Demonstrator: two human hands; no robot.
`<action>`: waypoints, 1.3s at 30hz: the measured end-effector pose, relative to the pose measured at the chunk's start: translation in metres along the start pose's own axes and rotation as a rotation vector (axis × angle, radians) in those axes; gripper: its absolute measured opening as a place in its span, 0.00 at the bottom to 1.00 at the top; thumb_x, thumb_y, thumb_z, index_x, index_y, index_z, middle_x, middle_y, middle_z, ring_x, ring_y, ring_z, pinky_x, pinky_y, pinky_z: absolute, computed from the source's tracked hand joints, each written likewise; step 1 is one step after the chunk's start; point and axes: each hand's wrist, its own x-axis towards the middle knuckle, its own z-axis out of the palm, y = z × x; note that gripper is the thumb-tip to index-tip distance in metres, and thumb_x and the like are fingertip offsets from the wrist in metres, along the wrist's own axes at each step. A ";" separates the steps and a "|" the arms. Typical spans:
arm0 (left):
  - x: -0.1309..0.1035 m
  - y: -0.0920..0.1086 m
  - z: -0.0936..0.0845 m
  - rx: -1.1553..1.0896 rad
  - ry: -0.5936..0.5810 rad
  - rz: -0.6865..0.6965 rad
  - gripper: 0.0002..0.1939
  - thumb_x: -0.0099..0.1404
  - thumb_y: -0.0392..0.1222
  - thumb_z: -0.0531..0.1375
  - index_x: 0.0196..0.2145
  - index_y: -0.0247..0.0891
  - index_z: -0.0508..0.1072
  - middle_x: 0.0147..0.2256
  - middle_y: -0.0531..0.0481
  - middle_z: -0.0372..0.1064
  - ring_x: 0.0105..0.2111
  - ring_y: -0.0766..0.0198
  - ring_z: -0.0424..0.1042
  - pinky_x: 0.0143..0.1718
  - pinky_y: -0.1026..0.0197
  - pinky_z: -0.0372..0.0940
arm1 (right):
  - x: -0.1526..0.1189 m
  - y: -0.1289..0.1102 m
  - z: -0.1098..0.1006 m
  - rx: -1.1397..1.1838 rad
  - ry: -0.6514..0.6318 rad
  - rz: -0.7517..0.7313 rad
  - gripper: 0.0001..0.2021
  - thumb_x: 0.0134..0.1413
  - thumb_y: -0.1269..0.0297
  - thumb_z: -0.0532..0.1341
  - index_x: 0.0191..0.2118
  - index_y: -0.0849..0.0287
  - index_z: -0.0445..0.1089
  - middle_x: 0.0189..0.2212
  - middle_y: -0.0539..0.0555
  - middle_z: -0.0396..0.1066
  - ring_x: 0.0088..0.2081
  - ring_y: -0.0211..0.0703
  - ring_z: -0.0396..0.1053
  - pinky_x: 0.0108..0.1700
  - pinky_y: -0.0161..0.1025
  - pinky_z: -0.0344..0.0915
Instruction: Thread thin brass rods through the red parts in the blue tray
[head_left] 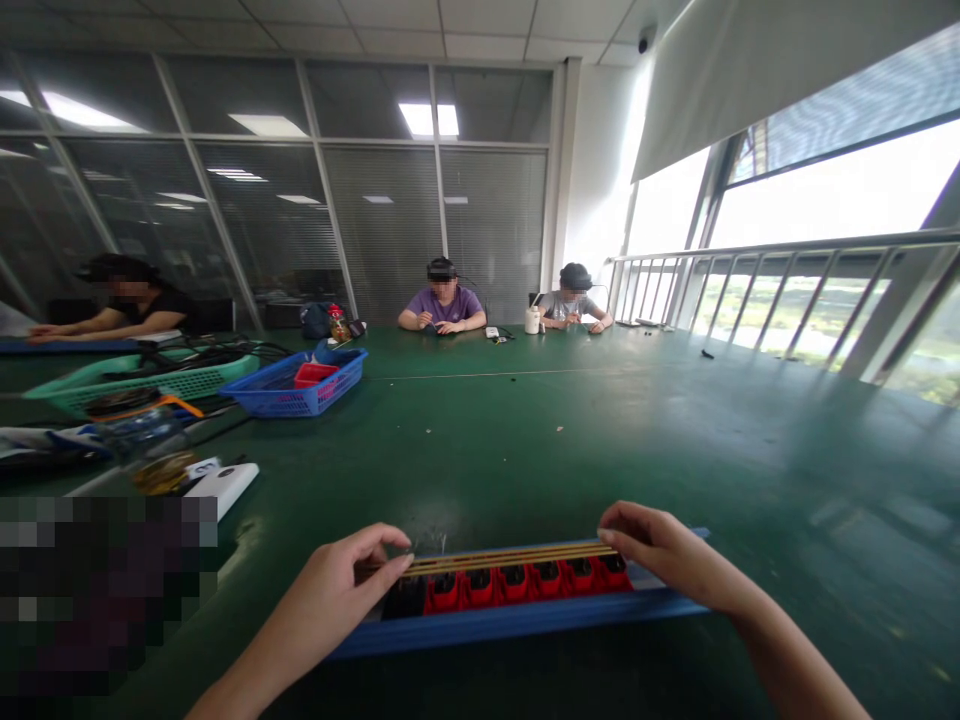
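Your left hand (337,582) and right hand (664,550) pinch yellow sticks (510,554) | blue tray (525,622): red holders (480,597) | blue basket (289,404): red box (315,375)

No legible text or numbers.

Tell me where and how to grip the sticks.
Pinch the sticks near both ends between thumb and forefinger, probably from above and each side, where the left hand and right hand are. They're long and thin, running side by side along the red pieces, so two end grips should keep them level.
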 end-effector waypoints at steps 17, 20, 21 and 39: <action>0.001 0.002 -0.002 0.003 -0.094 0.005 0.18 0.60 0.55 0.49 0.34 0.41 0.70 0.24 0.55 0.66 0.26 0.65 0.65 0.26 0.68 0.55 | 0.004 0.013 0.005 -0.092 -0.025 0.023 0.14 0.53 0.50 0.54 0.32 0.57 0.60 0.20 0.45 0.61 0.23 0.34 0.58 0.23 0.29 0.54; 0.001 0.001 -0.002 0.007 -0.090 0.022 0.18 0.60 0.55 0.49 0.34 0.41 0.71 0.24 0.55 0.66 0.26 0.65 0.65 0.26 0.68 0.55 | 0.003 0.014 0.003 -0.143 -0.017 0.032 0.16 0.52 0.49 0.54 0.30 0.58 0.61 0.21 0.46 0.62 0.23 0.34 0.58 0.23 0.29 0.54; 0.002 0.001 -0.002 0.004 -0.086 0.021 0.18 0.60 0.55 0.50 0.34 0.41 0.71 0.24 0.55 0.65 0.25 0.66 0.64 0.26 0.68 0.55 | 0.003 0.015 0.002 -0.165 -0.019 0.033 0.16 0.52 0.49 0.54 0.29 0.59 0.62 0.21 0.46 0.62 0.24 0.35 0.58 0.24 0.30 0.54; 0.002 -0.007 0.001 -0.167 -0.059 0.000 0.21 0.58 0.55 0.52 0.45 0.40 0.63 0.23 0.58 0.65 0.24 0.66 0.66 0.25 0.68 0.57 | 0.002 0.029 -0.027 0.053 0.479 0.077 0.19 0.54 0.50 0.50 0.20 0.58 0.58 0.18 0.47 0.57 0.23 0.37 0.55 0.27 0.33 0.56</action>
